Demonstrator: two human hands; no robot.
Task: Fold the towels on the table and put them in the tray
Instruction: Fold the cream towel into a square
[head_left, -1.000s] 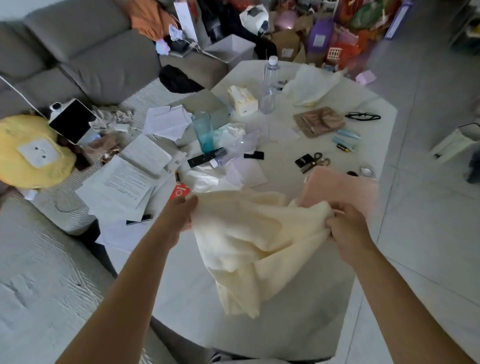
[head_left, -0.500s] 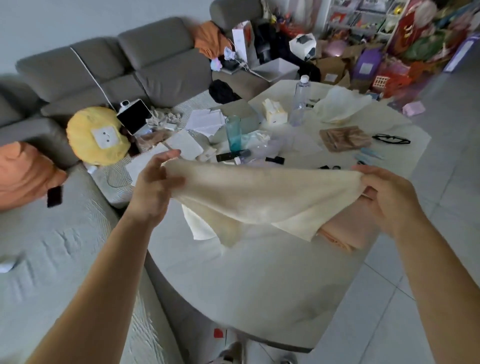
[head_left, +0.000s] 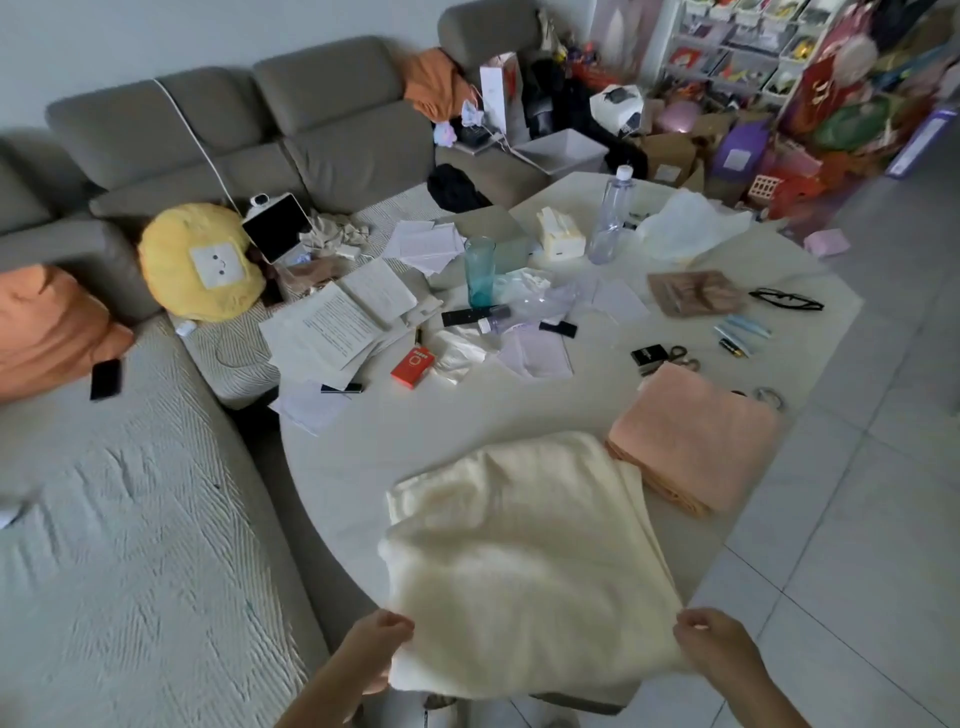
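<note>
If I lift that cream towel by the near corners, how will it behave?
The cream towel is probably floppy: it drapes limply off the table edge between the left hand and right hand. Likely light and unslippery, given its fuzzy pile.

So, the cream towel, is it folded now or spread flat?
Spread, not neatly folded: the cream towel lies open over the table, its near corners pinched by the left hand and right hand.
</note>
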